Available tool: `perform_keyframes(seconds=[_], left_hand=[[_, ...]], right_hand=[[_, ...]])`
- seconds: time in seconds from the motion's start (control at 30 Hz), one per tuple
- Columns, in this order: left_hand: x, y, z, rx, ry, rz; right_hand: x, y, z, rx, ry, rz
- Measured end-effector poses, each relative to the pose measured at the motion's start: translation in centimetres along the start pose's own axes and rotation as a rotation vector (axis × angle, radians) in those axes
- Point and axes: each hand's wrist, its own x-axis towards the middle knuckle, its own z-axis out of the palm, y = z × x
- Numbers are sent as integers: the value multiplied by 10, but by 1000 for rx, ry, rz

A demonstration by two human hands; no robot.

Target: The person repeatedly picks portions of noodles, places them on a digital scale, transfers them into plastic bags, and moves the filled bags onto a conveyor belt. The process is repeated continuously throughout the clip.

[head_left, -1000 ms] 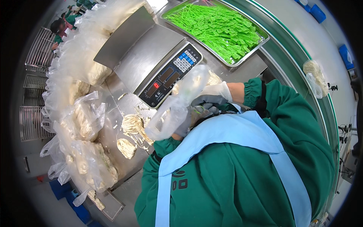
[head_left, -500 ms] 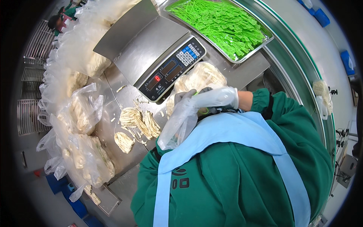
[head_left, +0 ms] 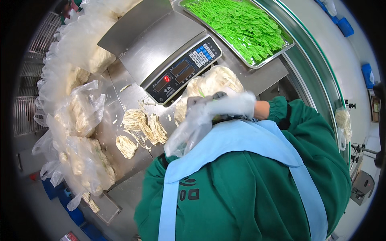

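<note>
Holding a clear bag [head_left: 209, 86] of pale food, your right hand [head_left: 231, 105] in a see-through glove is closed around its top. Your left hand hides beneath your apron [head_left: 241, 140]; its grip can't be told.

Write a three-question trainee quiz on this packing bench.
1. True or false: the platform of the scale has nothing on it.
2. What fills the metal tray behind the scale? A. green ties B. red clips C. blue caps
3. Fill in: the gloved right hand grips a clear plastic ___ stuffed with pale strips.

Key: 1 true; 2 A; 3 bag.
</note>
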Motion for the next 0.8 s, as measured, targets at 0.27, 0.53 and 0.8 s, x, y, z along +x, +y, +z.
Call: perform_keyframes(seconds=[0.27,0.53,0.8], left_hand=[[8,12,-5,248,-185,-208],[10,33,-23,205,-195,-134],[8,41,-34,170,-252,-81]], right_hand=[[20,-16,-31,-437,109,-40],[71,-5,-36,-893,661,-416],[136,7,-4,-1042,743,-523]])
